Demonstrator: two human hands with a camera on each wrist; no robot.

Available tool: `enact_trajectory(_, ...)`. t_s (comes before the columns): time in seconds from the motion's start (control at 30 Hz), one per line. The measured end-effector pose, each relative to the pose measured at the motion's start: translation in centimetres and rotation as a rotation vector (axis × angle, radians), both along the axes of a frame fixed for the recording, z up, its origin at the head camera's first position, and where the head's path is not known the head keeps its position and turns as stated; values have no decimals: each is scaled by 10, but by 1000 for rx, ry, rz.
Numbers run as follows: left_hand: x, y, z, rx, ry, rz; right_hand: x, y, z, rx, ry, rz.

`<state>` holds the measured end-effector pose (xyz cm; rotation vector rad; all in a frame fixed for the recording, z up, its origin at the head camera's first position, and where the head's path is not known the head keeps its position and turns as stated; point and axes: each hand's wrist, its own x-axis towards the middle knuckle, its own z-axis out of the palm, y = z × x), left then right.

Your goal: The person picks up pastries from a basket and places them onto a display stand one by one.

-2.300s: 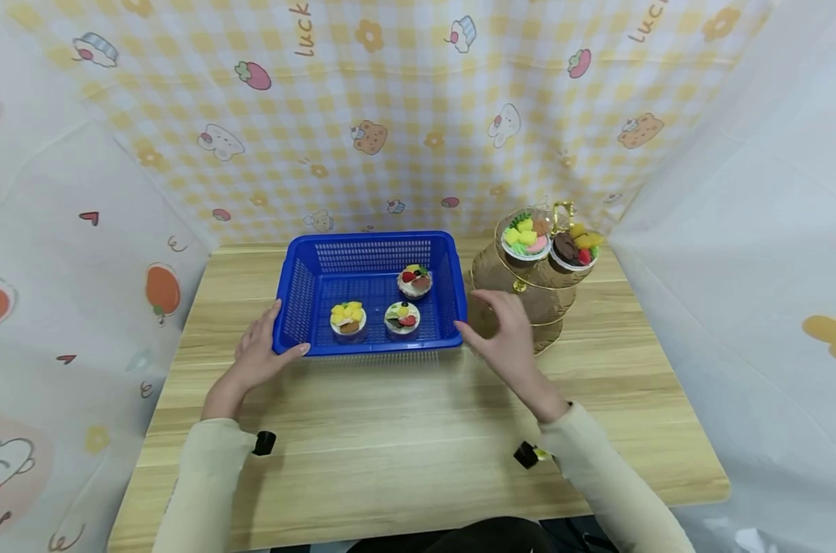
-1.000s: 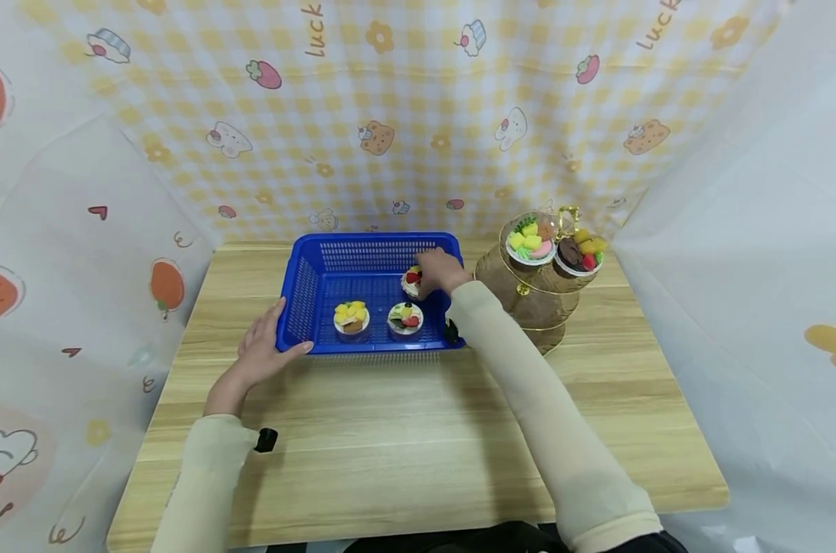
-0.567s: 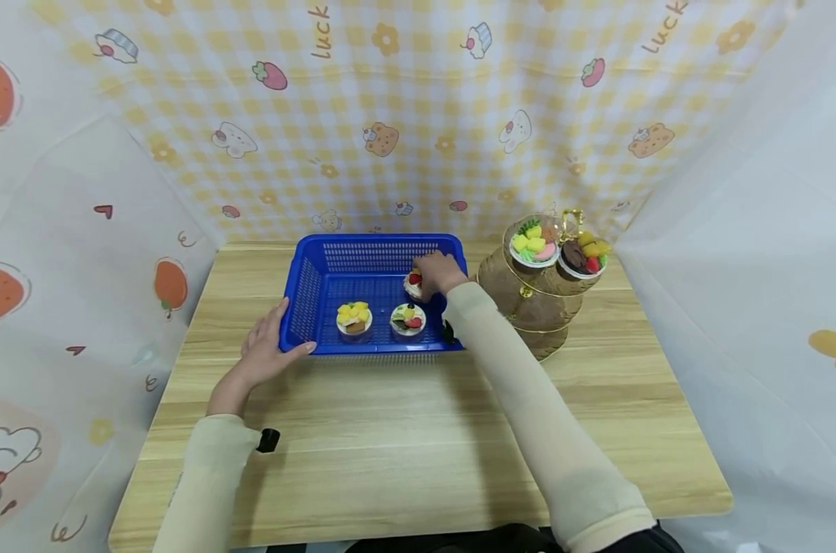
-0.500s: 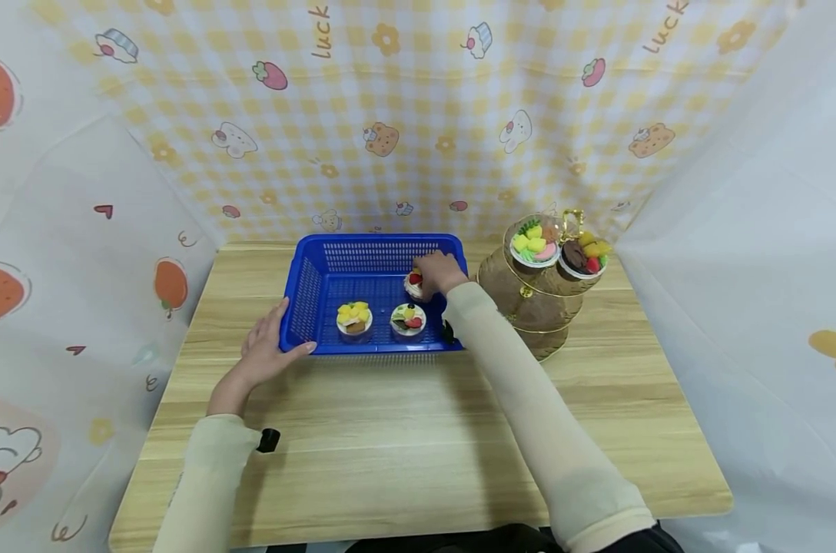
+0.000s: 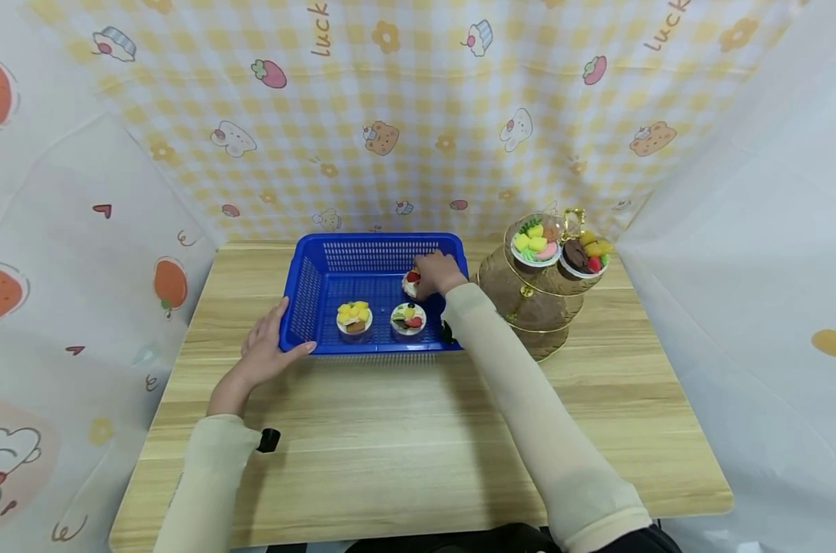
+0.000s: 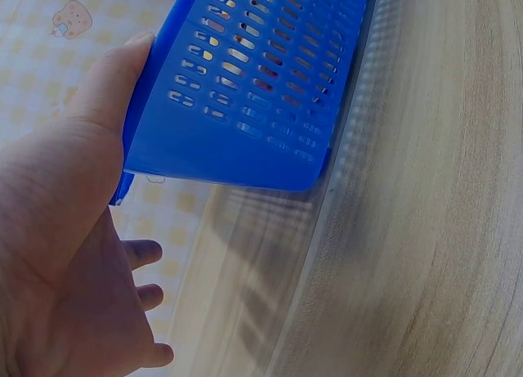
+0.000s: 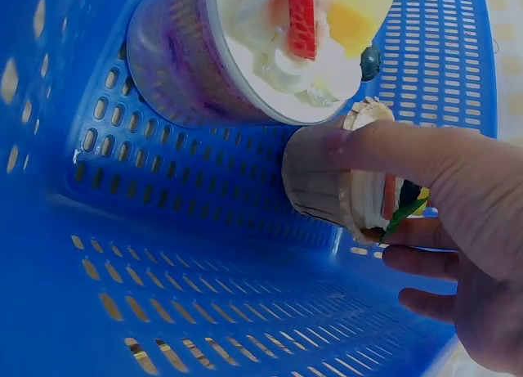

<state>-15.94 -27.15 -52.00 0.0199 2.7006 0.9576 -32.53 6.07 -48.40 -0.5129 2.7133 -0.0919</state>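
Note:
My right hand (image 5: 436, 273) reaches into the blue plastic basket (image 5: 373, 239) and grips a toy cupcake (image 5: 411, 284) at its back right. In the right wrist view, the thumb lies on the pale wrapper of this cupcake (image 7: 315, 177), fingers beyond its cream and fruit top. Close by stands a clear-cup toy dessert (image 7: 176, 58) with cream and fruit. My left hand (image 5: 262, 349) rests at the basket's front left corner. In the left wrist view its thumb lies along the basket rim (image 6: 155, 74), the other fingers extended past the corner.
A yellow-topped toy dessert (image 5: 353, 317) and a fruit-topped one (image 5: 407, 319) sit at the basket's front. Right of the basket, a tiered gold-rimmed stand (image 5: 532, 307) bears two toy cupcakes (image 5: 535, 244) on top. The wooden table (image 5: 390, 438) meets a checked curtain (image 5: 418, 177).
My right hand has moved from the basket's right corner into the basket and taken hold of the back cupcake. My left hand stays at the corner. The last half second shows almost no movement.

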Motion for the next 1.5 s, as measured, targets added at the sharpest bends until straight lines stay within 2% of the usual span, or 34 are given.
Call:
enact_trajectory(0.33,-1,1,1,4,1,-6,3,3,-3,-36,15,-13)
enact_trajectory(0.63,-1,3,2,9,4,-11,6,1,-1,7,22,2)
enact_trajectory(0.87,-1,5,1,7,9,-15,7,3,0,-1,4,1)
enact_trajectory(0.97,-1,5,1,6,11,-16,7,3,0,-64,-4,-5)
enact_trajectory(1.2,0,3,2,2,5,-12,7,0,6,-313,19,-28)
enact_trajectory(1.37,1,0,2,-2,-10,-7,10,-2,13,-438,44,-72)
enact_trajectory(1.5,1,0,2,-3,-12,-7,15,0,16,-553,24,-127)
